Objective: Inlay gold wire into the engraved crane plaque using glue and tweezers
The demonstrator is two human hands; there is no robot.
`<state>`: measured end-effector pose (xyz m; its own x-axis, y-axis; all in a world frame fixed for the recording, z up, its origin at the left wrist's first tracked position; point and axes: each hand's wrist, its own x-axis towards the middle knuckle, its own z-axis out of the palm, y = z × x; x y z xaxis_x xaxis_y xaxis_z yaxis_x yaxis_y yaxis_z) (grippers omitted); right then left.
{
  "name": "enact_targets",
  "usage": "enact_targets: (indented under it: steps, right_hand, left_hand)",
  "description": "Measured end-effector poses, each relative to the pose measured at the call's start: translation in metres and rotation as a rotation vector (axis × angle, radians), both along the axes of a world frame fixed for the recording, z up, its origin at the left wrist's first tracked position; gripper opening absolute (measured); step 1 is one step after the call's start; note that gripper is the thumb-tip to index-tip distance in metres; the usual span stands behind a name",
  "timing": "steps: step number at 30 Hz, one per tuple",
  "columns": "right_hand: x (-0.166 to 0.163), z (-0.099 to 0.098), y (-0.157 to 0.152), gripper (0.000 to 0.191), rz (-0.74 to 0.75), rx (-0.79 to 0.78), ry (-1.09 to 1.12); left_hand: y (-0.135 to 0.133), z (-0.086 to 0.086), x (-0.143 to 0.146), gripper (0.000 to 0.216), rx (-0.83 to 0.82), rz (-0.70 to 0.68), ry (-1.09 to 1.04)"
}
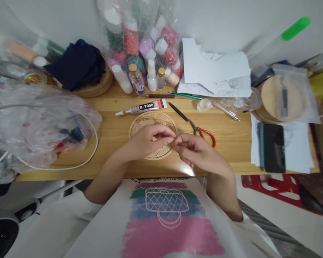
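Note:
My left hand and my right hand meet fingertip to fingertip over the near right edge of a round wooden disc lying on the wooden table. Both pinch something very small between thumb and forefinger; it is too tiny to identify. The left hand covers most of the disc's lower half. A tube of B-7000 glue lies just beyond the disc. Red-handled scissors lie right of the disc, close to my right hand's knuckles.
Bags of coloured beads and small bottles stand at the back. White paper lies back right, a dark phone at the right, crumpled plastic bags at the left, and a dark blue cloth on wooden hoops.

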<state>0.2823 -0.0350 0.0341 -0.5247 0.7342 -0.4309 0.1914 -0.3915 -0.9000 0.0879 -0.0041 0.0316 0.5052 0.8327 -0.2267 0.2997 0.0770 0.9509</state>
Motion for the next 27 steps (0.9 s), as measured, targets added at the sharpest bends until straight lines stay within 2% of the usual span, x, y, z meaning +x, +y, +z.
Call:
enact_targets:
  steps: [2, 6, 9, 13, 17, 22, 25, 27]
  right_hand:
    - [0.004, 0.002, -0.001, 0.012, -0.035, 0.038, -0.057]
    - [0.015, 0.007, -0.01, 0.018, -0.064, 0.063, -0.139]
    - [0.021, 0.008, -0.02, 0.02, -0.068, 0.088, -0.19]
    - [0.024, 0.008, -0.027, 0.017, -0.057, 0.165, -0.225]
    - [0.024, 0.013, -0.023, 0.014, -0.013, 0.308, -0.278]
    - [0.024, 0.014, -0.018, 0.014, 0.065, 0.393, -0.307]
    - [0.023, 0.009, -0.017, 0.014, 0.059, 0.385, -0.312]
    - [0.023, 0.009, -0.016, 0.013, 0.054, 0.357, -0.29]
  left_hand:
    - [0.006, -0.001, -0.006, 0.016, 0.107, 0.08, 0.104]
    - [0.011, -0.008, -0.03, 0.02, 0.353, 0.317, 0.583]
    - [0.005, -0.015, -0.048, 0.02, 0.361, 0.31, 0.74]
    - [-0.008, -0.022, -0.057, 0.026, 0.325, 0.252, 0.857]
    - [-0.019, -0.015, -0.061, 0.023, 0.264, 0.199, 0.936]
    - [-0.034, 0.001, -0.066, 0.016, 0.154, 0.019, 0.975]
    - [-0.041, 0.004, -0.065, 0.02, 0.095, -0.077, 0.99]
    - [-0.043, 0.004, -0.063, 0.026, 0.05, -0.196, 0.976]
